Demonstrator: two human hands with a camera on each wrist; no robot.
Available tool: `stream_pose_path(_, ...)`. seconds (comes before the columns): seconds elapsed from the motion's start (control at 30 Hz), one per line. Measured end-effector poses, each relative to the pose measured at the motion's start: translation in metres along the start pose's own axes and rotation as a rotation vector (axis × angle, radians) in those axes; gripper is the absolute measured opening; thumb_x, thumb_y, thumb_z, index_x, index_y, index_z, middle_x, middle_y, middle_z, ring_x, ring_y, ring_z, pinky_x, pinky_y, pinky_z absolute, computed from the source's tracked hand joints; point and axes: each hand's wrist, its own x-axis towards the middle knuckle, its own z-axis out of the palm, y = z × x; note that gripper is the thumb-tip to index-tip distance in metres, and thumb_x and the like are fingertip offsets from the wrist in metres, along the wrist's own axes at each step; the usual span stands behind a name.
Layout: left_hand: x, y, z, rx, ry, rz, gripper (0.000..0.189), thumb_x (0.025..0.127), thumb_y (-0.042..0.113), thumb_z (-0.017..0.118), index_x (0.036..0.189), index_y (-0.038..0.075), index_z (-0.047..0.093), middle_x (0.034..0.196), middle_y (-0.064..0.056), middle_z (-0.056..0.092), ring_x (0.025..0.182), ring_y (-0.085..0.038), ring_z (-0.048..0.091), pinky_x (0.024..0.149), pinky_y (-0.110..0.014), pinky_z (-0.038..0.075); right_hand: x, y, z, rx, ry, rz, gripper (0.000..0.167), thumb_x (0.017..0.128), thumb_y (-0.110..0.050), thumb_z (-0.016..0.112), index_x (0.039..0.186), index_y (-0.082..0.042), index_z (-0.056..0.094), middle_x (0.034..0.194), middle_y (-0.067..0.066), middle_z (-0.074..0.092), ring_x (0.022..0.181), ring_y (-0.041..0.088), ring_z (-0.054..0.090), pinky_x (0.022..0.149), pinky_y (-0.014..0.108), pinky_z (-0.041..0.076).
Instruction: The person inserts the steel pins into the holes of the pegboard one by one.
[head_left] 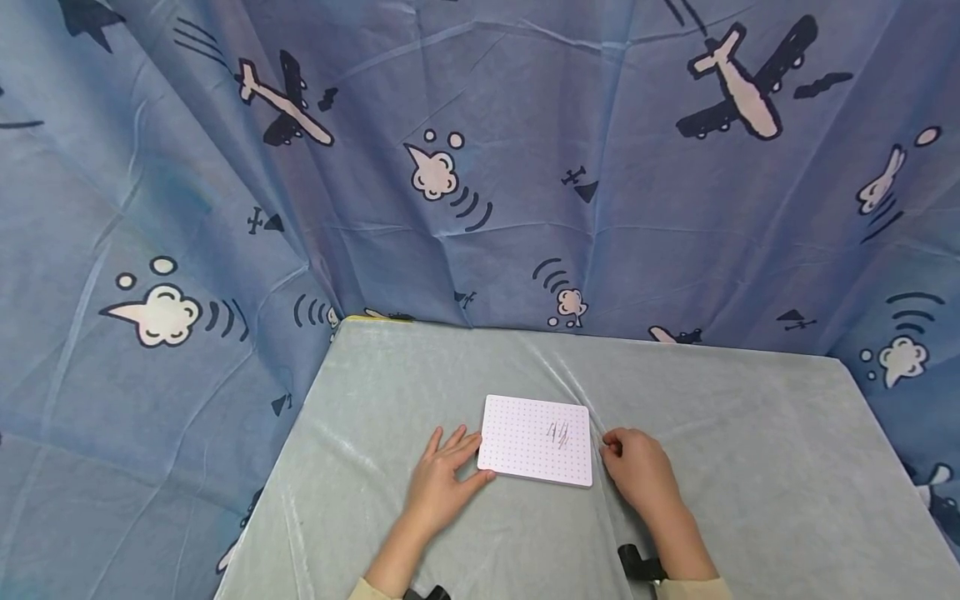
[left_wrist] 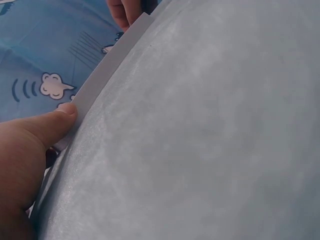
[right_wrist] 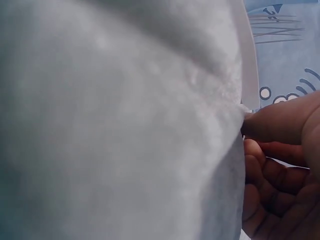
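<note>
A pale dotted pad (head_left: 525,454) with several dark slanted strokes towards its right side lies on the grey-green cloth (head_left: 420,367). My left hand (head_left: 442,483) rests at the pad's left side, fingers spread along the edge and thumb by the near corner. In the left wrist view its thumb (left_wrist: 65,110) touches the pad's side edge (left_wrist: 100,75). Just right of the pad, with a gap between, is my right hand (head_left: 641,471), fingers curled. In the right wrist view its thumb and forefinger (right_wrist: 254,147) appear to pinch a raised fold of cloth.
Blue curtains (head_left: 510,100) printed with planes and clouds hang behind the table and at both sides. Long creases run through the cloth beside the pad. Black straps (head_left: 641,565) sit on both wrists.
</note>
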Motion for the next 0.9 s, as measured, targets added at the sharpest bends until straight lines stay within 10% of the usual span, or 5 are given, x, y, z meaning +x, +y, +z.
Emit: stream_pose_path(0.9, 0.0, -0.0011, 0.0015, 0.008, 0.018, 0.019, 0.067, 0.089, 0.044, 0.091, 0.146, 0.014, 0.072, 0.146, 0.006, 0.069, 0.147, -0.022, 0.056, 0.137, -0.049, 0.021, -0.0067, -0.0011, -0.0088, 0.147, 0.197, -0.007, 0.007, 0.091, -0.003, 0.071, 0.097, -0.007, 0.073, 0.08, 0.003, 0.068, 0.072, 0.018, 0.061, 0.064, 0.031, 0.052)
